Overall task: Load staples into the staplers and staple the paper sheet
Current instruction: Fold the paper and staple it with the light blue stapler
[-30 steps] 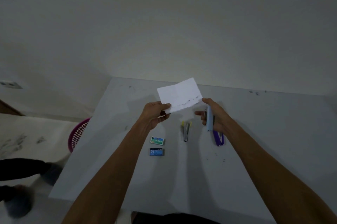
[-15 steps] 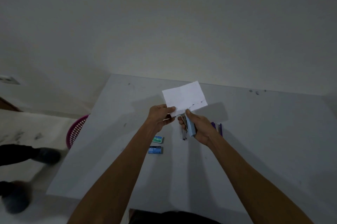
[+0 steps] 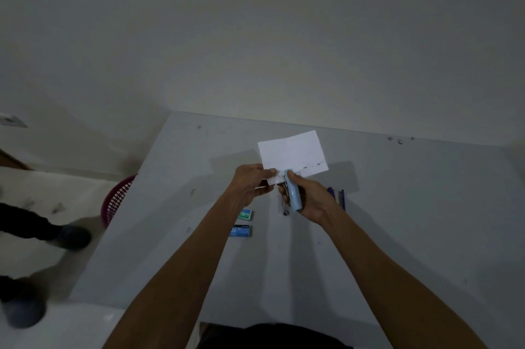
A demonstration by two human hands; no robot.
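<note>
My left hand (image 3: 250,181) pinches the lower left corner of a white paper sheet (image 3: 292,151), holding it up above the table (image 3: 412,221). A row of small dark marks runs along the sheet's lower edge. My right hand (image 3: 311,198) grips a light blue stapler (image 3: 294,195), whose front end meets the sheet's lower edge close to my left fingers. Partly hidden behind my right hand, a purple stapler (image 3: 339,196) lies on the table. A third, grey stapler (image 3: 285,208) lies under my hands, mostly hidden.
Two small staple boxes lie on the table near my left forearm: a green one (image 3: 245,214) and a blue one (image 3: 241,230). A pink basket (image 3: 115,201) stands by the table's left edge. A person's dark legs and shoes (image 3: 37,229) are on the floor at left.
My right hand has carried the light blue stapler leftward from beside the purple stapler to the sheet's lower edge. The sheet has shifted slightly right. The person's feet at left have moved.
</note>
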